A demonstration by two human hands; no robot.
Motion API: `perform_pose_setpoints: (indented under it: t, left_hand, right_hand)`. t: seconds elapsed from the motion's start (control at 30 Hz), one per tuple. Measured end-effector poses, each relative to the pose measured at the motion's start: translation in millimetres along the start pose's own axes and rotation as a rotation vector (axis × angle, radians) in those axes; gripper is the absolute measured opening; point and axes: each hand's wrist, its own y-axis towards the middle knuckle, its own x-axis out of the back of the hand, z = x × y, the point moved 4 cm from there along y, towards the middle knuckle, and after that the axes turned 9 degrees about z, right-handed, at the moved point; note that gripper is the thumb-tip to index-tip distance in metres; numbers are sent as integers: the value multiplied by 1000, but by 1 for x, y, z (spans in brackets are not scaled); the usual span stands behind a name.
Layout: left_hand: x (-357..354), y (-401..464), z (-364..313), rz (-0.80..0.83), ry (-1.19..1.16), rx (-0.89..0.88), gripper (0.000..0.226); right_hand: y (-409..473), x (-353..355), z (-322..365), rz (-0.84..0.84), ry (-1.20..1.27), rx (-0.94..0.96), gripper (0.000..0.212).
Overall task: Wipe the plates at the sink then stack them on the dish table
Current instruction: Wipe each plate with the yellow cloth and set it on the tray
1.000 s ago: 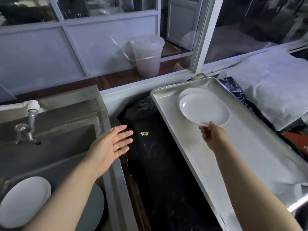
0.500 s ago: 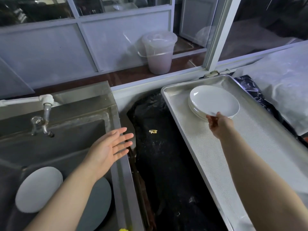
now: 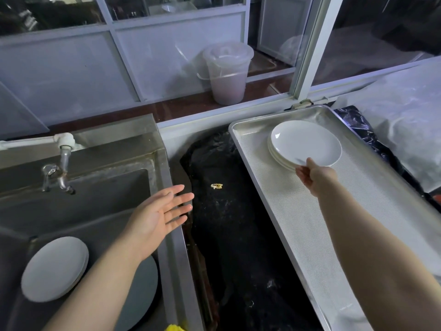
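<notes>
Two hands show in the head view, and only one of them carries anything. Your right hand (image 3: 314, 176), in the right centre of the frame, pinches the near rim of a round white ceramic plate (image 3: 306, 143), thumb on top and fingers curled beneath. That plate sits at the top of a short stack of matching white plates (image 3: 278, 156) in the upper part of a long shallow metal tray (image 3: 310, 235) lined with a pale mesh mat; whether it rests fully on the stack or is held just above it, you cannot tell.

Your left hand (image 3: 160, 211), left of centre, is spread flat with straight fingers, palm turned up and inward, holding nothing, above the right edge of the stainless steel sink (image 3: 100, 201).

In the lower left of the frame, inside the sink basin, more white plates (image 3: 55, 268) lie stacked, and a grey round plate (image 3: 143, 295) lies partly under your forearm. A metal tap (image 3: 60, 173) juts from the sink's back wall at the left.

Between sink and tray lies a black crumpled plastic sheet (image 3: 238, 235) with a small yellow scrap (image 3: 216, 186) on it. At top centre, behind the window frame, stands a translucent lidded plastic bucket (image 3: 226, 72).
</notes>
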Motion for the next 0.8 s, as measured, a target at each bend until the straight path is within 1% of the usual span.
perform_pose_setpoints:
  t: [0.2,0.3,0.37,0.43,0.57,0.67,0.8]
  left_hand:
    - [-3,2,5,11,-2,20,29]
    - [0,0,6,12,2,25,29]
    - [4,-2,6,7,2,26,29]
    - [10,-6,8,-3,-7,32,28]
    - [27,-17,13,-29,-44,48,27]
    - [45,-29,17,-43,-72,54,27]
    - [80,-57,26,-55,-116,52,26]
  right_hand:
    - [7,6,-5,-31,-315,-18,34]
    - [3,7,-9,-43,-371,-23,41]
    - [-5,2,-13,-15,-397,-34,50]
    - [-20,-10,-23,76,-426,-58,53]
    - [-70,-48,-53,291,-444,-72,39]
    - [-117,-75,-76,427,-420,-36,37]
    - [-177,-107,-113,580,-389,-35,35]
